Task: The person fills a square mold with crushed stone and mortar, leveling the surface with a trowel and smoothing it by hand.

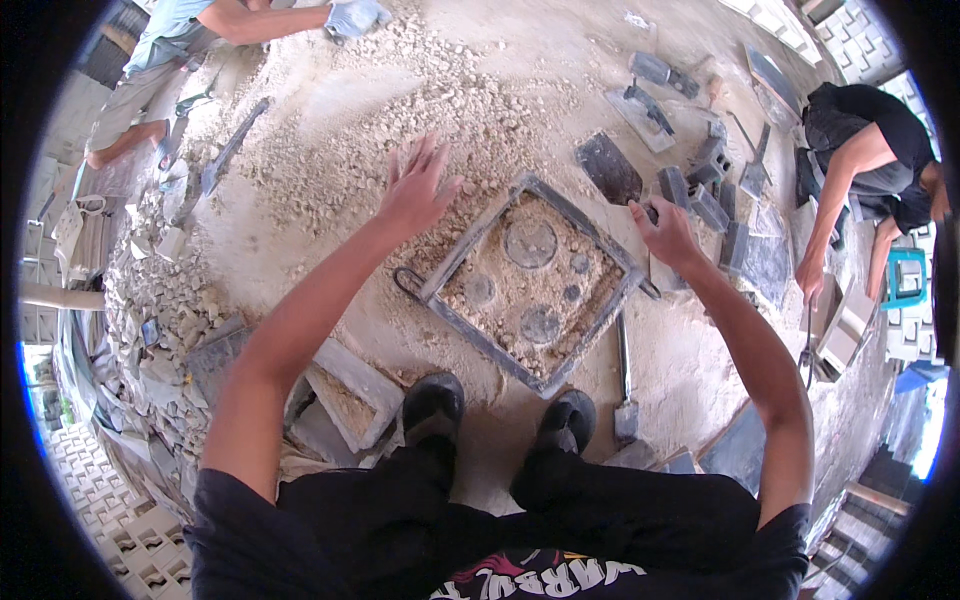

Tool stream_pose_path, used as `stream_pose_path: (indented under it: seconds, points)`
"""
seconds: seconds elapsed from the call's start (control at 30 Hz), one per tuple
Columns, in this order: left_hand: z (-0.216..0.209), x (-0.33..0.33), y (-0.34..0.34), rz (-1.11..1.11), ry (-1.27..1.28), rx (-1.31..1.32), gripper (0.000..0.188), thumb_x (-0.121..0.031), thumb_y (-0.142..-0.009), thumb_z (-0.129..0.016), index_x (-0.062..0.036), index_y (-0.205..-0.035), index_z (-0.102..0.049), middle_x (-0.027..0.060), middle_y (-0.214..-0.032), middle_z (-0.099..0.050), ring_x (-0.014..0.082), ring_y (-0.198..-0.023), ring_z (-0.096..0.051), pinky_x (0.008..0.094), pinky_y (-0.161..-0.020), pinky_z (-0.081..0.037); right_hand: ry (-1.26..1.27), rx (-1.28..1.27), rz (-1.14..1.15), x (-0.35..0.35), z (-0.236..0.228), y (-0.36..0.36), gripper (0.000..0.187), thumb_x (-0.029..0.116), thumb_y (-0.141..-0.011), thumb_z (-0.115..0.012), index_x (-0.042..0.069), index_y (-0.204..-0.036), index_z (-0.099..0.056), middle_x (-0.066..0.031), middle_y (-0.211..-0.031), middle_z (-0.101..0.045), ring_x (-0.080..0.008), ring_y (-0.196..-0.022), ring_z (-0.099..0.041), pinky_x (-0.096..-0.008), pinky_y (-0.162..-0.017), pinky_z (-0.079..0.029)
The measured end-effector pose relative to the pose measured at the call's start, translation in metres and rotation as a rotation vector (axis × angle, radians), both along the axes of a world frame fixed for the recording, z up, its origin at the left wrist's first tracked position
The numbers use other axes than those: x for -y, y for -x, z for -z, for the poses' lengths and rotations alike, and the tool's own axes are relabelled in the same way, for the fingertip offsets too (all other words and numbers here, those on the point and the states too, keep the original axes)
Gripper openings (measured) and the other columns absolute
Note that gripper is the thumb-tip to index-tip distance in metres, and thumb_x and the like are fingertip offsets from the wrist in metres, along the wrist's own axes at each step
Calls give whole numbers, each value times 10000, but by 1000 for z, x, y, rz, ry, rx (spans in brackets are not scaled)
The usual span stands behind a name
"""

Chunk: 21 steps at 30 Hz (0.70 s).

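Observation:
My left hand (pixel 418 192) is held over the crumbly pale soil (pixel 350 165) with its fingers spread and nothing in it. My right hand (pixel 665 232) is closed around the short handle of a hand shovel with a dark, flat blade (pixel 610 168) that points to the far left. Between my arms lies a square grey moulding frame (pixel 485 350), turned cornerwise, with a looped handle (pixel 408 285) at its left corner. Loose sand fills it around several round discs, the largest disc (pixel 530 243) toward the far corner.
A small long-handled shovel (pixel 626 415) lies right of my shoes (pixel 435 405). Grey blocks (pixel 710 160) and tools stand at right. Another person (pixel 870 150) bends at far right; a gloved hand (pixel 355 18) works at the top. Rubble (pixel 165 320) heaps at left, near a wooden frame (pixel 350 395).

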<state>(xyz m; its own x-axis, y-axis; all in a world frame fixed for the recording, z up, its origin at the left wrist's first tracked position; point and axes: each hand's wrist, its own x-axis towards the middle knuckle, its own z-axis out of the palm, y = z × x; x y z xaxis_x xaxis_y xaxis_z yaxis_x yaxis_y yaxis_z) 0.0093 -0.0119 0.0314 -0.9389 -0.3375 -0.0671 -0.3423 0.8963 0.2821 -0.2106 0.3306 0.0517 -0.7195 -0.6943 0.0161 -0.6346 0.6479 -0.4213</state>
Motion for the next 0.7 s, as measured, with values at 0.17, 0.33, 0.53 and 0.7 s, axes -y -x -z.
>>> stream_pose_path:
  seconds: [0.17, 0.33, 0.53, 0.7]
  points:
    - [78, 60, -28, -457, -130, -48, 714, -502, -1003, -303, -27, -1516, -160, 216, -1584, -91, 314, -1484, -31, 518, -1172, 46, -142, -128, -106, 42, 61, 64, 458, 401, -955, -504, -51, -921, -570, -304, -822, -631, -493, -816, -614, -551, -759, -479]
    - [120, 100, -30, -767, -219, -217, 739, -513, -1002, -302, 10, -1504, -159, 249, -1572, -97, 357, -1477, -37, 525, -1172, 9, -99, -121, 18, 106, 108, 102, 440, 391, -967, -477, -39, -955, -567, -315, -808, -629, -499, -791, -617, -559, -729, -483]
    - [130, 128, -24, -786, -246, -287, 777, -547, -999, -271, 23, -1506, -123, 242, -1578, -74, 348, -1478, -21, 498, -1180, 9, -128, -65, -128, 207, 108, 106, 433, 376, -978, -443, -44, -987, -548, -313, -803, -636, -483, -795, -634, -562, -722, -494]
    - [118, 129, 8, -709, -280, -213, 827, -590, -985, -262, 32, -1506, -103, 232, -1583, -56, 339, -1479, -10, 466, -1188, 9, -236, -17, -349, 252, 99, 78, 411, 345, -967, -451, -40, -1032, -579, -284, -869, -657, -442, -829, -654, -531, -759, -521]
